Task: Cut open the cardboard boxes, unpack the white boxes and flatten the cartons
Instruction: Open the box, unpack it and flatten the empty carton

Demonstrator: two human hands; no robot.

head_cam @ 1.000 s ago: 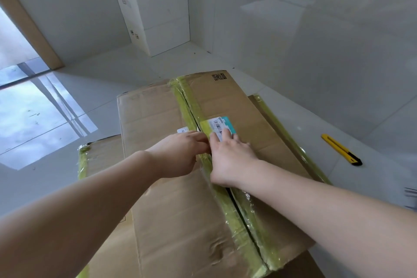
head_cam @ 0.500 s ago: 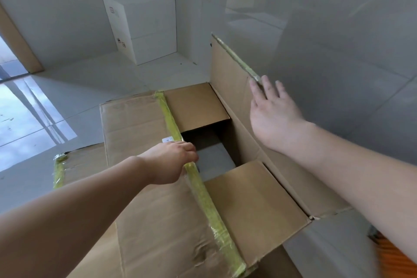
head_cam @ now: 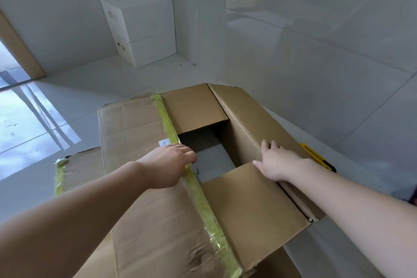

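Cardboard box [head_cam: 144, 133] sitting on pale glossy floor tiles [head_cam: 338, 88], brown corrugated, creased and dented near bottom edge. Yellow-green tape strip [head_cam: 200, 196] running along edge of left top flap, shiny, wrinkled. Right long flap [head_cam: 248, 119] lying folded outward now; 0.5 s ago it was standing upright. Two short inner flaps showing, w/ dark rectangular gap between them and something grey-white visible inside; can't tell what.

Left hand [head_cam: 168, 166] curling fingers over taped edge of left flap, gripping it, same spot as before. Right hand [head_cam: 278, 161] pressing down on folded-out flap near box rim, fingers straight and spread; earlier it was raised against flap edge.

Two white boxes [head_cam: 144, 29] standing stacked in far corner, smooth, square-edged. Yellow utility knife [head_cam: 318, 157] lying on floor just beyond right flap, partly hidden. Flattened carton [head_cam: 79, 169] w/ same tape lying at left, partly under box.
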